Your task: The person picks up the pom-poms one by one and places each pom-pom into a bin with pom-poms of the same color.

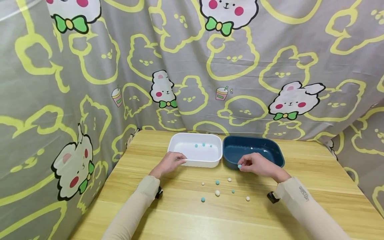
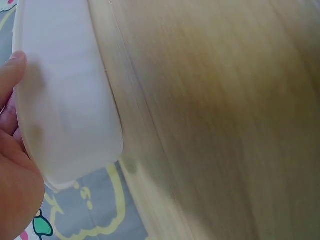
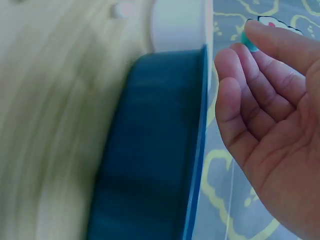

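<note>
Pale sleeves on my two forearms lie closest, reaching forward over a wooden bench toward a dark blue tub, from which I place everything else. My right hand is above the near rim of that tub, thumb and fingertip pinching one small light blue ball, the other fingers curled loosely. Just beside the dark blue tub, on its left, stands a white tub; my left hand holds its rim at the near left corner, thumb on the outside, fingers behind the edge. Inside the white tub, left of the dark one, lie three light blue balls; inside the dark blue tub I can make out at least two tiny white balls. On the bench in front of the dark blue tub, mostly toward its left, seven more are scattered: four loose white balls and three loose blue balls, of mixed sizes. Behind the dark blue tub hangs a grey curtain printed with cartoon animals. I judge the step in hand to be moving the pinched ball; given how colours are grouped, the next move seems to call for passing left of the dark blue tub and loosening my pinch over the white one.
</note>
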`<state>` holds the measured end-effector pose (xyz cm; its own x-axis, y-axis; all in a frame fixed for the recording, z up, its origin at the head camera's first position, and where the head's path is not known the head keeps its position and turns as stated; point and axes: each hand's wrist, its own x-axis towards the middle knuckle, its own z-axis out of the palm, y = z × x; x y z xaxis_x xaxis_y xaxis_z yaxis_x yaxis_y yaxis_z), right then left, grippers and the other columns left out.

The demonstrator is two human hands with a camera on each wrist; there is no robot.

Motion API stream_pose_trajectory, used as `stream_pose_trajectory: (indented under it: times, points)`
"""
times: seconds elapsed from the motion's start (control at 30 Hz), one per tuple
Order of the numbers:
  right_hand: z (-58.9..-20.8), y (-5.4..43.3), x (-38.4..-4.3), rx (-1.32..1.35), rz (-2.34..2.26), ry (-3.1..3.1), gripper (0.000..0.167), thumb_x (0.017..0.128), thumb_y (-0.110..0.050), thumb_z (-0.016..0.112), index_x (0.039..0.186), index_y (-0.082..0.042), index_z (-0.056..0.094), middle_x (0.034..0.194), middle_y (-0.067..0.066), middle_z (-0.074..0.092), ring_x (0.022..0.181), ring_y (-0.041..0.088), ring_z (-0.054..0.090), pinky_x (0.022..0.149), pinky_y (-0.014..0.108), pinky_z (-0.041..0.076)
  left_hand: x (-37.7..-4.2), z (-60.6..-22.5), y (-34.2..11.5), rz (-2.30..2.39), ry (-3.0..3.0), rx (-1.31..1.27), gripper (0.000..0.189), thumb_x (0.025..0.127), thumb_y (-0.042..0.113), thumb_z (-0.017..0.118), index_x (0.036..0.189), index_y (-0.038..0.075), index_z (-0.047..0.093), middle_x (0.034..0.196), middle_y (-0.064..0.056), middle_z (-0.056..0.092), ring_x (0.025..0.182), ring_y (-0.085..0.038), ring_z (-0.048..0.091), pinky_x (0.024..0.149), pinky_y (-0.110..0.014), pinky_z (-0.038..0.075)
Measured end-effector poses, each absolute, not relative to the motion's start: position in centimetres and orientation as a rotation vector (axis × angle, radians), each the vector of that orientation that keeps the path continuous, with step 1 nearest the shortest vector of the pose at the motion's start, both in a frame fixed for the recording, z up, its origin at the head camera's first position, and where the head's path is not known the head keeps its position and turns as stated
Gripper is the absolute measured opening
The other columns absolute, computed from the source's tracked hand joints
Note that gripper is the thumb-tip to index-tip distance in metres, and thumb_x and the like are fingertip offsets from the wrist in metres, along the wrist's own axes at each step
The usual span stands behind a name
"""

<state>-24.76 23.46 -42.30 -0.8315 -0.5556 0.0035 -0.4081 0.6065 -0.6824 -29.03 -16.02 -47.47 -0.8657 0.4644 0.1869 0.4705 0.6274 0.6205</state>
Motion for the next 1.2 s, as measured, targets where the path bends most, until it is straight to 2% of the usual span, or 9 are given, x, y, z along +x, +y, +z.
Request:
stream_pose_trajectory:
  times: [0.13,0.27,0.57,0.93,1.2]
  points:
    - [-41.6,22.0,-25.5,-0.786,-1.092,2.603,0.016,0.089,-0.017,0.067,0.099,-0.005,0.069,0.082,0.002,0.066,0.073,0.016,0.060,0.064,0.028,0.049,-29.1,-47.6,-16.0,-1.068,-2.808,-0.832,0.009,0.090,0.018,0.066,0.089,0.014,0.073,0.090,0.006,0.070,0.087,-0.010,0.063,0.080,-0.029,0.050]
    - [-41.4,20.8,-26.5,-0.783,-1.120,2.605,0.013,0.090,-0.017,0.066,0.098,-0.007,0.069,0.079,0.001,0.065,0.072,0.019,0.060,0.064,0.029,0.050,-29.1,-47.6,-16.0,-1.062,-2.815,-0.827,0.008,0.090,0.019,0.066,0.089,0.015,0.073,0.089,0.007,0.070,0.085,-0.008,0.063,0.078,-0.028,0.050]
    - [-41.6,18.4,-28.6,-0.685,-1.144,2.613,0.020,0.092,-0.017,0.064,0.103,-0.001,0.067,0.079,0.001,0.064,0.071,0.017,0.058,0.065,0.031,0.049,-29.0,-47.5,-15.9,-1.059,-2.823,-0.824,0.009,0.090,0.019,0.066,0.089,0.014,0.073,0.088,0.007,0.070,0.083,-0.007,0.063,0.076,-0.027,0.050]
    - [-41.7,16.1,-31.2,-0.587,-1.166,2.593,0.022,0.093,-0.017,0.062,0.109,-0.003,0.067,0.083,0.003,0.064,0.077,0.021,0.060,0.071,0.033,0.050,-28.9,-47.6,-16.3,-1.057,-2.800,-0.857,0.010,0.090,0.017,0.066,0.090,0.011,0.073,0.089,0.005,0.070,0.084,-0.008,0.063,0.076,-0.026,0.050]
    - [-41.9,15.2,-32.4,-0.519,-1.193,2.603,0.026,0.093,-0.015,0.062,0.113,0.001,0.066,0.085,0.006,0.064,0.078,0.020,0.060,0.072,0.034,0.051,-28.7,-47.5,-16.2,-1.066,-2.805,-0.853,0.010,0.090,0.017,0.066,0.090,0.010,0.073,0.088,0.004,0.071,0.080,-0.008,0.063,0.074,-0.026,0.050]
